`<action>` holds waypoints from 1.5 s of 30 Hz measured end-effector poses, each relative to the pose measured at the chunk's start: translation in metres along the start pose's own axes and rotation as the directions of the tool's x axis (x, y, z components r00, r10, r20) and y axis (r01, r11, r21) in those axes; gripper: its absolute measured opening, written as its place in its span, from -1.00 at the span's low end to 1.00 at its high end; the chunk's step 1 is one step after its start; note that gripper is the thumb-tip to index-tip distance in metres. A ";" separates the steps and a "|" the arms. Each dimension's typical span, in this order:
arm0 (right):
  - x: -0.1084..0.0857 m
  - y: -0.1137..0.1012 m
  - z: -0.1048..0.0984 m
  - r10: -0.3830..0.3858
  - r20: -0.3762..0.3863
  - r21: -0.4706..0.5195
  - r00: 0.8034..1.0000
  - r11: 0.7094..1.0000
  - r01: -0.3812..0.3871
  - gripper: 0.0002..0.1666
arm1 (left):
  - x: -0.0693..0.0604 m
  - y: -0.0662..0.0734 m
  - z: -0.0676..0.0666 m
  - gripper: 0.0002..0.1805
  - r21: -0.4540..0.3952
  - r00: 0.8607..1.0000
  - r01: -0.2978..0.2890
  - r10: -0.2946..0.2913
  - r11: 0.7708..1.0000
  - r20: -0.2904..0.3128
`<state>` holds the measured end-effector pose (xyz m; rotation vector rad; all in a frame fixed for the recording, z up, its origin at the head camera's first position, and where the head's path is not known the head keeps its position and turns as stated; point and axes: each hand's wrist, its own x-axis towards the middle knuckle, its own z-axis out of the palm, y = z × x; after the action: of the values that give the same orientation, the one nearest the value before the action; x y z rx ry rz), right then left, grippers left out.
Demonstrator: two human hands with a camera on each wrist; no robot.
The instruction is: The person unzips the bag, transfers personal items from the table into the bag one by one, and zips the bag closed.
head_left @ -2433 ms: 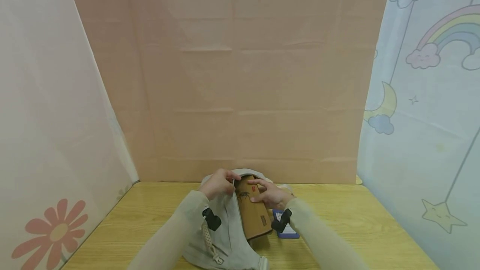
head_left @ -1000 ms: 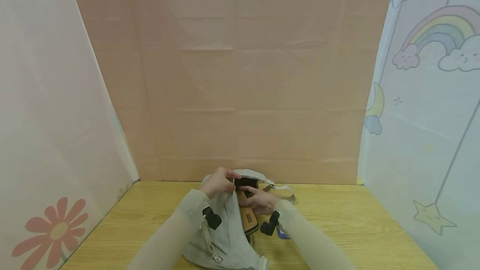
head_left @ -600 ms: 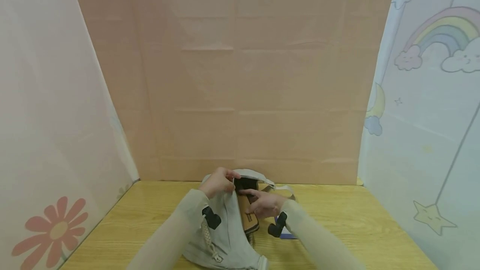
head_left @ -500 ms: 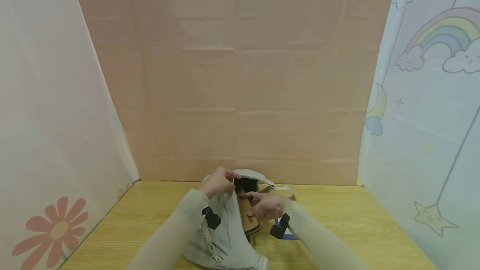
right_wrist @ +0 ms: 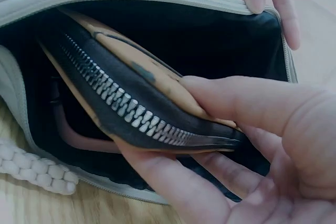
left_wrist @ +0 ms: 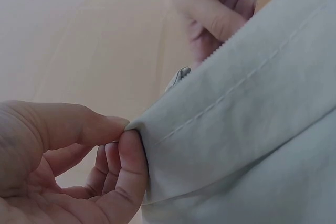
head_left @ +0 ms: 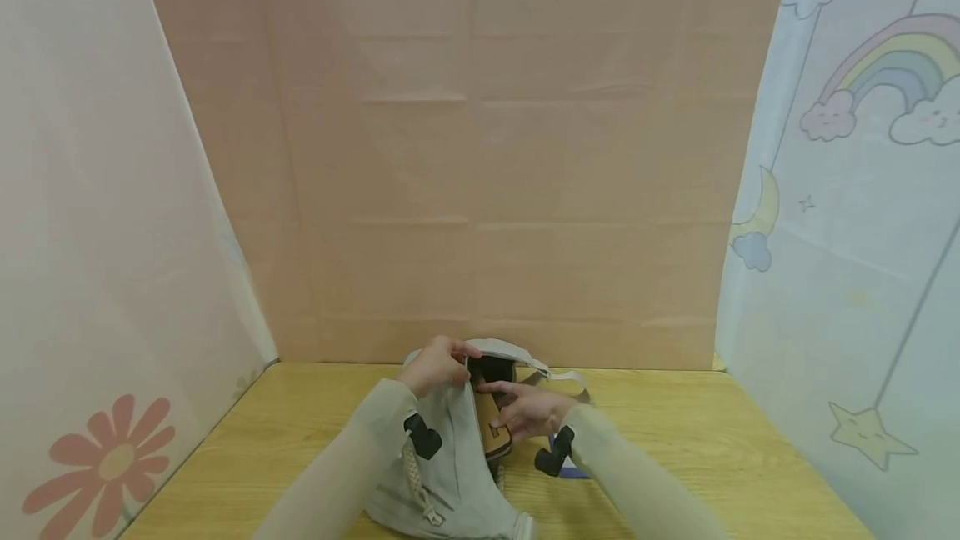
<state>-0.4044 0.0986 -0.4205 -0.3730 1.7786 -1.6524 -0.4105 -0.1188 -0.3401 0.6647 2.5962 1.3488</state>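
Observation:
A light grey sling bag lies on the table with its zipped opening spread. My left hand pinches the edge of that opening between thumb and fingers, as the left wrist view shows on the grey fabric. My right hand grips a tan zip wallet, thumb on one face and fingers on the other. In the right wrist view the wallet sits partly inside the dark lining, its metal zipper toward the camera. A pinkish curved edge shows beneath it; its kind is unclear.
A blue-edged card-like item lies on the wooden table, partly hidden by the right wrist. The bag's strap loops out behind the right hand. A braided cord hangs on the bag. A brown sheet stands behind.
The wallet, earlier showing its broad face across the opening, has gone deeper into the bag and turned edge-on. The right hand shifted with it. The left hand keeps its place on the bag's edge.

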 end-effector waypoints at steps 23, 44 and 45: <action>0.040 -0.028 0.001 -0.007 -0.097 0.039 0.995 0.999 0.011 -0.10 | 0.032 -0.004 -0.022 -0.51 0.025 0.999 0.010 -0.012 1.000 0.045; 0.047 -0.028 0.018 -0.093 -0.129 0.087 0.987 0.991 0.105 -0.09 | 0.029 -0.003 -0.023 -0.53 -0.017 1.000 0.014 -0.014 1.000 0.025; 0.047 -0.028 0.019 -0.093 -0.132 0.088 0.987 0.991 0.105 -0.08 | 0.029 -0.003 -0.023 -0.53 -0.020 1.000 0.015 -0.014 1.000 0.026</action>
<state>-0.4333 0.0504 -0.4063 -0.3239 1.7906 -1.8602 -0.4448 -0.1242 -0.3269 0.6548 2.5591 1.3516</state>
